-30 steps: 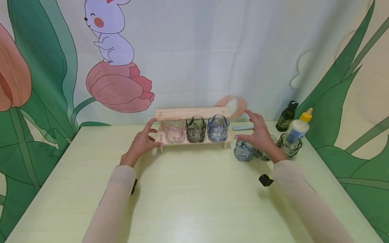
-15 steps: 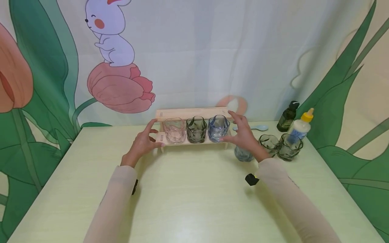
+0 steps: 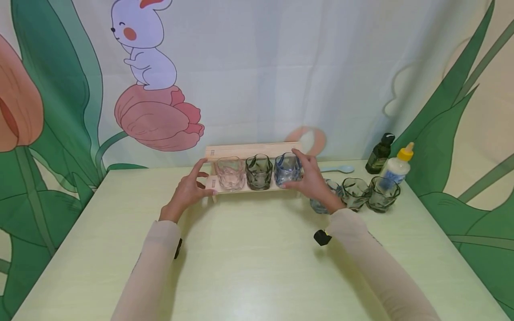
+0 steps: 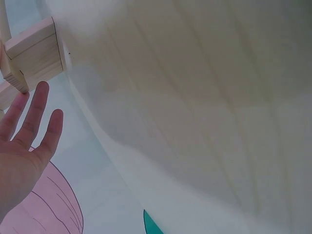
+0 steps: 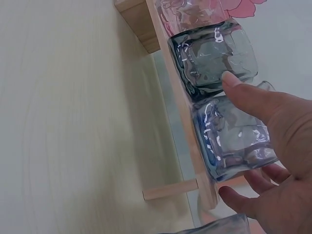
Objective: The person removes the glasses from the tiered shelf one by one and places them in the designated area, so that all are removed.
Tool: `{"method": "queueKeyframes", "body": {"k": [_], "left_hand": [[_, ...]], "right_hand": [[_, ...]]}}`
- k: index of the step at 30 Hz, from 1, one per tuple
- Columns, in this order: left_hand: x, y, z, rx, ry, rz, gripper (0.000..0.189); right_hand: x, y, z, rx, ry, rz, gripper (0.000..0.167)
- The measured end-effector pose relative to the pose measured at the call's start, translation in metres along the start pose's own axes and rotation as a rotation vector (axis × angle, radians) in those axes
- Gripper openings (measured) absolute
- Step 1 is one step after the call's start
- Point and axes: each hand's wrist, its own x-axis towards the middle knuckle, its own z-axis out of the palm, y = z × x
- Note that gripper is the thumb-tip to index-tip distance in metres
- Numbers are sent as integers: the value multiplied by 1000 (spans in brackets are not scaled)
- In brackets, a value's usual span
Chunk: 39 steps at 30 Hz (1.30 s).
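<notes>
Wooden two-tier rack [image 3: 253, 150], far side of counter [image 3: 241, 258], approx. mid. Lower tier, left to right: pink glass [image 3: 230, 174], green glass [image 3: 259, 173], blue glass [image 3: 286, 169]; all upright, in a row. L hand [image 3: 185, 191] at rack's left end, thumb by lower tier, index by upper; digits apart, the fingers in the left wrist view extended, w/ tips at the wood. R hand [image 3: 315, 182] around blue glass: thumb to near side, fingers to right & far side, spread w/ glass btwn; whether clamped on it, cannot tell.

On counter, right of rack: grey-blue glass [image 3: 318, 206], partly hidden by R hand's wrist; next, 2nd green glass [image 3: 355, 194] & 3rd green glass [image 3: 383, 195], side by side. Beyond these, pale-blue spoon [image 3: 344, 169]. Far right: dark bottle [image 3: 376, 155]; just nearer, white bottle [image 3: 395, 170] w/ yellow cap. Backdrop: curtain [image 3: 241, 67] w/ printed rabbit, far left.
</notes>
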Motion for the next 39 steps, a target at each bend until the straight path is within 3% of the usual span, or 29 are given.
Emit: {"method": "queueKeyframes", "body": {"k": [8, 24, 39], "left_hand": [[-1, -1, 0, -1, 6, 4, 106], [0, -2, 1, -6, 2, -11, 106], [-1, -3, -1, 10, 17, 32, 103]], "right_hand": [[2, -6, 8, -7, 24, 43, 108], [10, -5, 14, -7, 21, 47, 104], [10, -5, 11, -21, 32, 26, 100]]}}
